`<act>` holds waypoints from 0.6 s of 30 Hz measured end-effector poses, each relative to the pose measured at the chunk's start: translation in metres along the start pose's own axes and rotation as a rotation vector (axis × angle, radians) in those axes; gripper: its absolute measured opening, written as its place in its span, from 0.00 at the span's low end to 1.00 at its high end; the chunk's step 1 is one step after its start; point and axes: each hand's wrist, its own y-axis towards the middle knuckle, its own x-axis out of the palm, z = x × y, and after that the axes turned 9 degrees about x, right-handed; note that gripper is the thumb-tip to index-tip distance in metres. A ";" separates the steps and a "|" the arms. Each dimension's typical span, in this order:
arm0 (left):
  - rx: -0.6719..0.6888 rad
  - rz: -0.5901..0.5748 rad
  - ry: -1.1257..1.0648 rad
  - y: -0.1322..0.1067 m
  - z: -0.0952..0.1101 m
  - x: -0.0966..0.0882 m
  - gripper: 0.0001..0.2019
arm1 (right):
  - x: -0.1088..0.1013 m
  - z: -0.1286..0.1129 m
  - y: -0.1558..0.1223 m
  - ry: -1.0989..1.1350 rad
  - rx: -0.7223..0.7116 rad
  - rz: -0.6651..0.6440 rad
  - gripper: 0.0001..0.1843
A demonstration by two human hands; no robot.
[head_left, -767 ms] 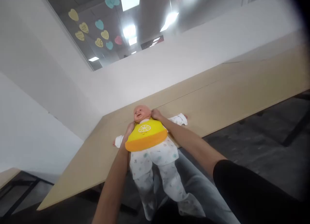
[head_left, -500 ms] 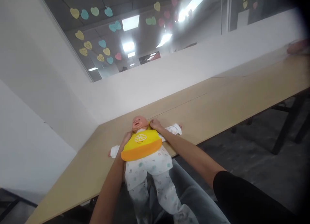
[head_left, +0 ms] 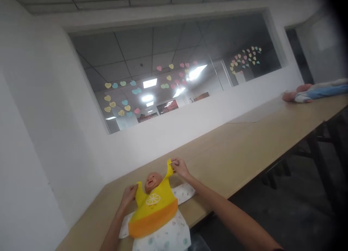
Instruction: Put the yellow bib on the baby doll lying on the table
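Now the bib's (head_left: 160, 204) straps (head_left: 169, 170) have lifted off the doll (head_left: 153, 181) at the table's (head_left: 244, 149) near edge, seemingly unfastened, pinched in my left hand (head_left: 128, 194) and right hand (head_left: 180, 167).

Bare hands (head_left: 179, 167) and forearms (head_left: 225, 212), a dark sleeve edge (head_left: 278, 249) and greyish trousers (head_left: 199, 243) show.

Bib (head_left: 152, 207) over doll (head_left: 153, 180), doll on table (head_left: 244, 146) — another doll (head_left: 289, 96) far right, wall (head_left: 165, 137) behind.
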 end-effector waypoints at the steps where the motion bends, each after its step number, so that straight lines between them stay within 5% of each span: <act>1: 0.034 -0.018 -0.036 0.001 0.016 -0.004 0.27 | -0.006 -0.015 -0.005 0.009 -0.034 -0.013 0.19; 6: 0.280 -0.012 -0.038 0.001 0.131 -0.007 0.23 | -0.035 -0.112 -0.045 -0.015 -0.281 -0.086 0.20; 11: 0.553 -0.114 -0.089 -0.013 0.240 0.017 0.20 | -0.069 -0.211 -0.092 -0.160 -0.500 -0.062 0.20; 14: 0.633 -0.213 -0.124 -0.011 0.273 0.047 0.20 | -0.100 -0.247 -0.100 -0.210 -0.527 0.017 0.23; 18: 0.638 -0.330 -0.092 0.012 0.273 0.107 0.20 | -0.157 -0.261 -0.071 -0.353 -0.458 0.141 0.26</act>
